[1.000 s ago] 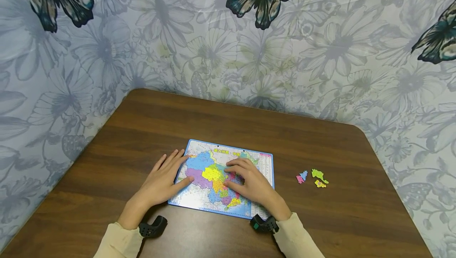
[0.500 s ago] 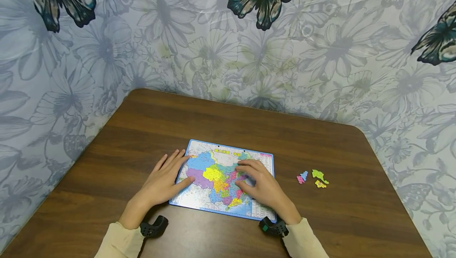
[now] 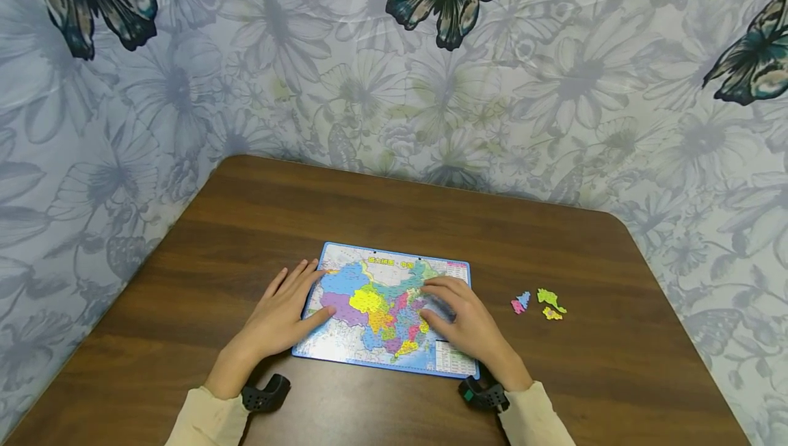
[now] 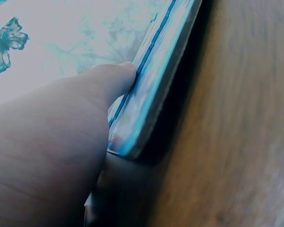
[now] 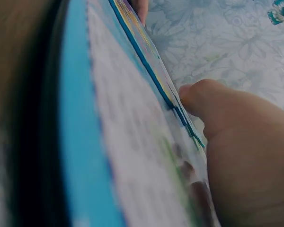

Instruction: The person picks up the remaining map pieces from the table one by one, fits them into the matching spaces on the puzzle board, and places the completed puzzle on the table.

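A map puzzle board with a blue border lies flat on the wooden table, with many-coloured map pieces set in its middle. My left hand rests across the board's left side, fingers straight and thumb spread; in the left wrist view its thumb is at the board. Over the right part of the map is my right hand, with fingers bent loosely and fingertips right at the map. Its thumb stands apart from the fingers, and nothing shows between them. The palm hides part of the board's right side.
To the right of the board lie several loose puzzle pieces: a blue one, a pink one, a green one and a yellow one. Behind the brown table hangs a floral and butterfly backdrop.
My right hand has moved to the right across the map, uncovering more of its middle pieces. The left hand and the loose pieces have stayed in place.
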`<state>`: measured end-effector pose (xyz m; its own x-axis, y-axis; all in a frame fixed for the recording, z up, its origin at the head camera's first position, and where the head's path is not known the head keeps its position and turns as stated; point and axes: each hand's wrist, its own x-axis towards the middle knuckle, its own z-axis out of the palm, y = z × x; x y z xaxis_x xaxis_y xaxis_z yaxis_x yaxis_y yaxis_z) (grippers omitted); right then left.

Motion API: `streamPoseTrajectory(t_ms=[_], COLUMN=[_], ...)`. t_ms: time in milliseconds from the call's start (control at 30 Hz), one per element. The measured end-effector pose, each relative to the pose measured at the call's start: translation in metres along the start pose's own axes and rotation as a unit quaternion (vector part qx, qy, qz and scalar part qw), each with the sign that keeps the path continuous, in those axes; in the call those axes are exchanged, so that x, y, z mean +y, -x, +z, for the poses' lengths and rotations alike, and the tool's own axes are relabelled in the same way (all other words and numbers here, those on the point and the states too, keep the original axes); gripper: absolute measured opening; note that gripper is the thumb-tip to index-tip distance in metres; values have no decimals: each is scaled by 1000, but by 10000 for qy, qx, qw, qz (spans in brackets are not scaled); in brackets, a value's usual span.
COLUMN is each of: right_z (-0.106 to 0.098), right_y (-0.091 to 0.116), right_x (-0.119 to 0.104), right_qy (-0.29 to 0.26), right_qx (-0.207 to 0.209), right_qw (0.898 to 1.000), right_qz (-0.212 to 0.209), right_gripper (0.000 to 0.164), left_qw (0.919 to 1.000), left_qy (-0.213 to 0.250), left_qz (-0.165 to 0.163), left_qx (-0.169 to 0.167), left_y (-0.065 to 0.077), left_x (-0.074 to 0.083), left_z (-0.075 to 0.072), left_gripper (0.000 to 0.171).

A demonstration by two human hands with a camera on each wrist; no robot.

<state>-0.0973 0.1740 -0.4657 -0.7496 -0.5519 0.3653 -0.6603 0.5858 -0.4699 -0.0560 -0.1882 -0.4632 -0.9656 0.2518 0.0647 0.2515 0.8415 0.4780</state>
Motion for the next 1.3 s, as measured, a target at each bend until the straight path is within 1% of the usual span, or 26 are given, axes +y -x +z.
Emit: streamPoseTrajectory(t_ms=[167,367,467,667,1167,1300], right_z=[-6,-15,-20,-31,-50,-54], right_y=[3,9,11,18,27,31], right_x=[3,10,14,21,41,47], right_qy=[-37,-26,25,207,366,466], right_qx=[106,437,563,596,1080,1153], right_qw=[9999,9987,9977,9954,9908,9889], right_qz=[129,253,378,722,726,812], right_gripper=[39,40,40,40,38,38], left_qw=[10000,10000,10000,10000,10000,10000], left_qy=[-10,17,13,12,34,13], left_qz=[-14,-24,-36,-53,-57,-41], left_qx=[-7,10,14,17,26,19], left_y=[0,-1,0,-1,1,0], left_x=[0,1,1,1,1,1], left_z=[1,2,2,2,1,2], left_gripper=[80,79,79,79,79,79])
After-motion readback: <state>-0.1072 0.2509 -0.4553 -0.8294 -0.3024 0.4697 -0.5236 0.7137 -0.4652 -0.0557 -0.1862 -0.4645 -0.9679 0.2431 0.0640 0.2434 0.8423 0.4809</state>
